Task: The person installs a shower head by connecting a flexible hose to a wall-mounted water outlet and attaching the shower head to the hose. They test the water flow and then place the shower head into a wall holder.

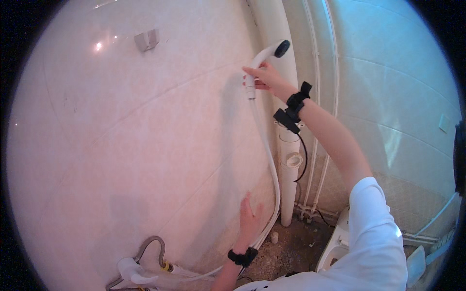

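Note:
A white handheld shower head (265, 53) with a dark spray face is raised against the tiled wall. My right hand (273, 80) is closed around its handle, and the spray face points up and to the right. From the handle's lower end a white hose (270, 155) hangs down in a long curve. Lower down, my left hand (249, 216) is held up close to the wall, just left of the hose, with its fingers apart and nothing in them. Both wrists wear black straps; the right one carries a small black device (287, 121) with a cable.
A small bracket (147, 40) is fixed high on the left wall. A white faucet (133, 271) with a grey flexible hose (154, 238) sits at lower left. Behind my right arm runs a thick white drainpipe (287, 203) beside thinner pipes. A white toilet (335, 250) stands at right.

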A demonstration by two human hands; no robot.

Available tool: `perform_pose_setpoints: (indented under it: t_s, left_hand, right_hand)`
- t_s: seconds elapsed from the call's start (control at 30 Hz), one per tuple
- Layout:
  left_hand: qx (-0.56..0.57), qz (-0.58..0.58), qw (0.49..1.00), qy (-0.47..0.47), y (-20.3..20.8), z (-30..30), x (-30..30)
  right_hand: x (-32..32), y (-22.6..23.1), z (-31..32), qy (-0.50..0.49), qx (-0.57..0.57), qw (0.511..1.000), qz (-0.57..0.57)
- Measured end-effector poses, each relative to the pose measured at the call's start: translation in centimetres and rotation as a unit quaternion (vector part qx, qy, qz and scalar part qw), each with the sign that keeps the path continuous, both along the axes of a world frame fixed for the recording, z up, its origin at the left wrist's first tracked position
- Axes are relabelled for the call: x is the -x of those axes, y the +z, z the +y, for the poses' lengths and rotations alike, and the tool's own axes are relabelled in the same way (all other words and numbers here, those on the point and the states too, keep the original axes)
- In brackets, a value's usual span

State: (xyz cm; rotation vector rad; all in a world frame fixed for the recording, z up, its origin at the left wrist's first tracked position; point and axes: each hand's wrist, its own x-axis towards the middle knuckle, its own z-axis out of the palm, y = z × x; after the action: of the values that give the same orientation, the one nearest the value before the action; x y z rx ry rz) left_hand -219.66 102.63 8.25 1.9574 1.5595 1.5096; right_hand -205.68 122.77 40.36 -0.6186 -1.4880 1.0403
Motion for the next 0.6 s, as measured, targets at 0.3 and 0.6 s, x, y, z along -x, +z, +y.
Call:
perform_pose_setpoints:
  t_s: [0.3,0.6]
  left_hand:
    - [-0.04,-0.266,0.958,-0.101,13.7,5.3,-2.3]
    - [-0.021,-0.395,0.899,-0.187,11.8,7.5,-1.0]
  right_hand:
    - [3.9,-7.0,-4.2,0.059,0.065,0.994,0.063]
    - [4.0,-11.6,-7.4,0.214,0.076,0.97,0.09]
